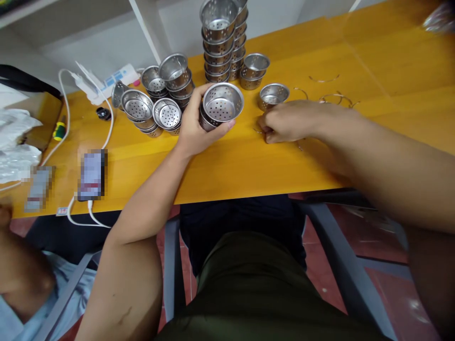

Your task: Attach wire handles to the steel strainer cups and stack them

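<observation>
My left hand (195, 125) is wrapped around a perforated metal cup (223, 102), tilted so its holed bottom shows; another cup seems nested under it. My right hand (287, 121) is low over the table with its fingers pinched together. A thin curved wire (258, 131) shows at its fingertips, mostly hidden by the hand. Just beyond that hand stands a single perforated cup (274, 94). Several thin curved wires (337, 98) lie on the table to its right.
Tall stacks of perforated cups (217, 47) stand at the back, with shorter stacks (138, 106) to the left. A power strip (113, 83), a cabled phone (91, 175) and plastic bags (16, 142) occupy the table's left side. Another person's arm (21, 270) is at lower left.
</observation>
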Action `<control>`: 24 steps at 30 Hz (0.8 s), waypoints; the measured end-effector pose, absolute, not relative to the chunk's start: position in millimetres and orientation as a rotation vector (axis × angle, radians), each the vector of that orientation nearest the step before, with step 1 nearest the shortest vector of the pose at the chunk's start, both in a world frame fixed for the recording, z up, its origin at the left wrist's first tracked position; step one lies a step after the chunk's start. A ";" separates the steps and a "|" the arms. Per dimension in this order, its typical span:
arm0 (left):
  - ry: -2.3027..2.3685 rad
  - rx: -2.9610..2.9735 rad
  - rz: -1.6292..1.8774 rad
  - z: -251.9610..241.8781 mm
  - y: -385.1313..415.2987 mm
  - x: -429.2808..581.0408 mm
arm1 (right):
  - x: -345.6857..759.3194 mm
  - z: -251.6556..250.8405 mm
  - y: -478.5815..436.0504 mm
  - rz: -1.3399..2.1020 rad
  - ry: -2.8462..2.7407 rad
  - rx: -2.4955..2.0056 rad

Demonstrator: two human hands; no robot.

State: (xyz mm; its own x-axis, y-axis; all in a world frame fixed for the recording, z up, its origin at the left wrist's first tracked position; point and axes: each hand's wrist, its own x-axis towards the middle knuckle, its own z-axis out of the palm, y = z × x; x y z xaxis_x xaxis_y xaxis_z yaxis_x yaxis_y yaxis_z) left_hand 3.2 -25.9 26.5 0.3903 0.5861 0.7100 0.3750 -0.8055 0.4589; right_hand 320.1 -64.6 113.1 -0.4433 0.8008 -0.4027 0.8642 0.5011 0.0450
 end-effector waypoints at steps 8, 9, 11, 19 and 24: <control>0.830 2.387 1.342 25.3 -27.0 2.7 | 312.1 123.3 -65.9 -0.242 2.355 1.325; 0.833 2.387 1.336 25.1 -27.0 2.0 | 310.1 123.3 -65.8 -0.238 2.346 1.334; 0.832 2.395 1.329 23.4 -25.8 -0.1 | 307.1 121.8 -65.2 -0.232 2.340 1.333; 0.800 2.403 1.368 17.8 -20.3 -1.3 | 317.2 119.3 -65.5 -0.289 2.540 1.311; 0.839 2.368 1.342 21.8 -23.6 0.7 | 336.4 138.6 -68.2 -0.620 2.879 1.486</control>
State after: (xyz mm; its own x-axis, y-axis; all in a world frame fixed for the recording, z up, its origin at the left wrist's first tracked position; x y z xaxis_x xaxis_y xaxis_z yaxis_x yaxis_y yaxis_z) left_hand 0.7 -23.6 21.8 0.3957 0.6153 0.6818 0.3430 -0.7877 0.5118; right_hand 336.4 -68.2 138.6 -0.5841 0.8110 -0.0321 0.7523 0.5261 -0.3965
